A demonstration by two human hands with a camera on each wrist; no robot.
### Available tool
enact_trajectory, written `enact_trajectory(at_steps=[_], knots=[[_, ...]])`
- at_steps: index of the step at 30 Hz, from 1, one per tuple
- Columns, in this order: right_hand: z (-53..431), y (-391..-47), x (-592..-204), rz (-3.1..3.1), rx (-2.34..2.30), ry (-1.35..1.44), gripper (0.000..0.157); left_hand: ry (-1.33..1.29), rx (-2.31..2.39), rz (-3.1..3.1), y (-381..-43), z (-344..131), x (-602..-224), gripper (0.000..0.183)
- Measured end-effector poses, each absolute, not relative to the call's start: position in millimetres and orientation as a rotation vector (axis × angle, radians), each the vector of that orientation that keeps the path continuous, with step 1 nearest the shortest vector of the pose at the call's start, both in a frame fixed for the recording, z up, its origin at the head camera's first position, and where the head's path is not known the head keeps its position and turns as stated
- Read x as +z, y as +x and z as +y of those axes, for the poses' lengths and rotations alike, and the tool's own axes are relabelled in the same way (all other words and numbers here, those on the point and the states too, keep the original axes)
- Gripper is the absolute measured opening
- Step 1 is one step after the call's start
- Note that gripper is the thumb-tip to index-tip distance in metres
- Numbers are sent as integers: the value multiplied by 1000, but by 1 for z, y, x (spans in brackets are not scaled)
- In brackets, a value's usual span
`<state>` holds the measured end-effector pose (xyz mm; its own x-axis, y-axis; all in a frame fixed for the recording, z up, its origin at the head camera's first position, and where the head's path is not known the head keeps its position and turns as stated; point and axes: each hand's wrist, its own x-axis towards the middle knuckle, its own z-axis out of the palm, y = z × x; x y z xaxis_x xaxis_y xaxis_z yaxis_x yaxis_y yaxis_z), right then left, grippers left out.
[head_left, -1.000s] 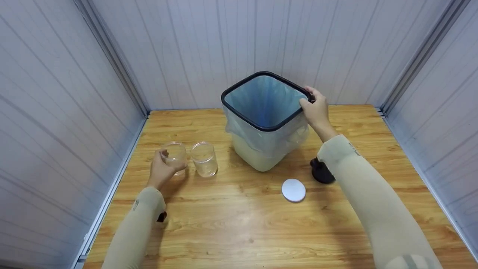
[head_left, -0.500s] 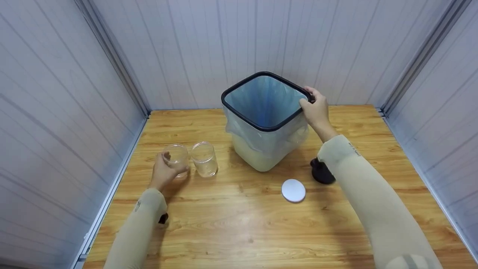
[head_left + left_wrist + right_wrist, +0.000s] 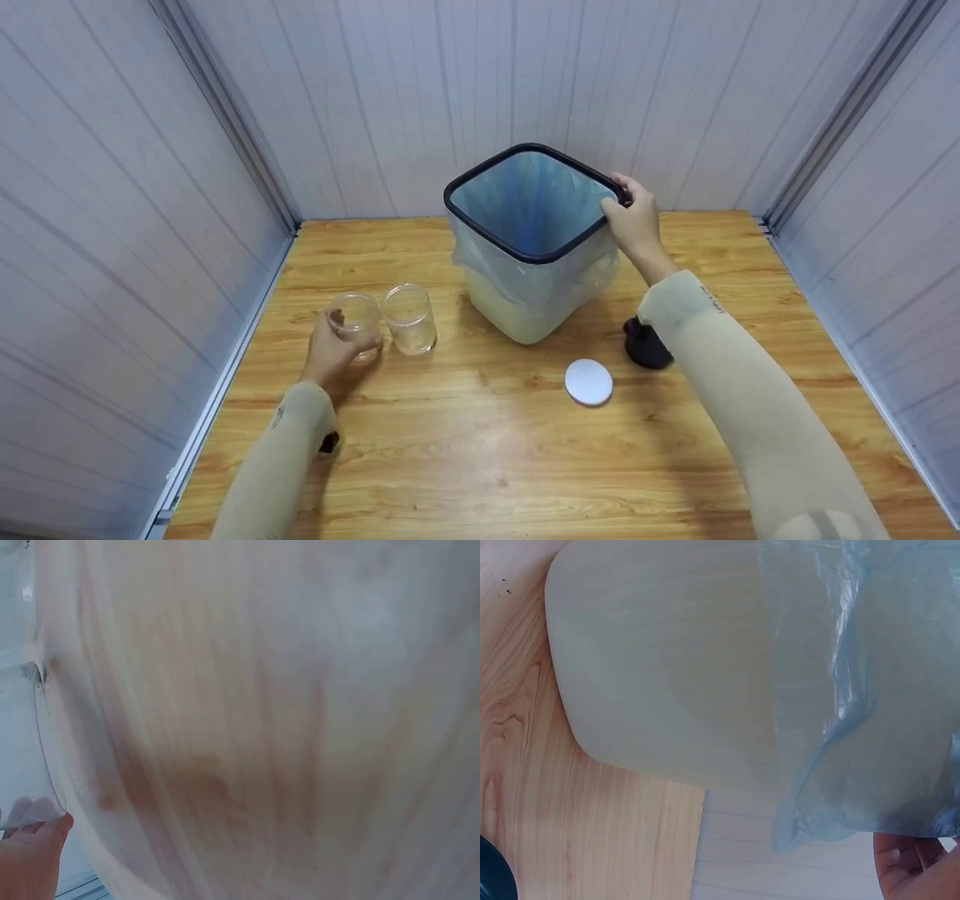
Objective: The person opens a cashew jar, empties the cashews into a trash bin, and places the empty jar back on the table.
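On the left of the wooden table, my left hand holds a clear glass, thumb and fingers around its sides. A second clear glass stands upright just right of it. In the left wrist view, fingertips lie against the glass at the left edge. My right hand grips the right corner of the black rim on a cream trash bin. A pale blue bag lines the bin and hangs over its outside. The right fingers are partly hidden behind the rim.
A round white disc lies on the table in front of the bin. Beside my right sleeve stands a black round-based object, partly covered by the arm. White panelled walls enclose the table at the back and sides.
My left hand and the glass in it have shifted slightly right and toward me, nearer the second glass. The right hand stays on the bin rim.
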<state>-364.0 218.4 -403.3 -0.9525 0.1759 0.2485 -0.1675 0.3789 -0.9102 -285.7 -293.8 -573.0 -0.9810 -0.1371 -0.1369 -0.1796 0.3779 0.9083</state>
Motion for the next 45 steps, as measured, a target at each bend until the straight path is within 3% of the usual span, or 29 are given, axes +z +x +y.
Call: enact_trajectory(at_steps=[26,33,45], knots=[[217,-362,-401,-2373,1604,1,59,-342,1801,2501,-275,-300,-574,116],[217,-364,-405,-2369,1580,14,59,-312,1817,2477,-274,-305,-576,132],[217,-368,-405,-2368,1554,12,58,-216,1693,2572,-277,-308,-563,128]])
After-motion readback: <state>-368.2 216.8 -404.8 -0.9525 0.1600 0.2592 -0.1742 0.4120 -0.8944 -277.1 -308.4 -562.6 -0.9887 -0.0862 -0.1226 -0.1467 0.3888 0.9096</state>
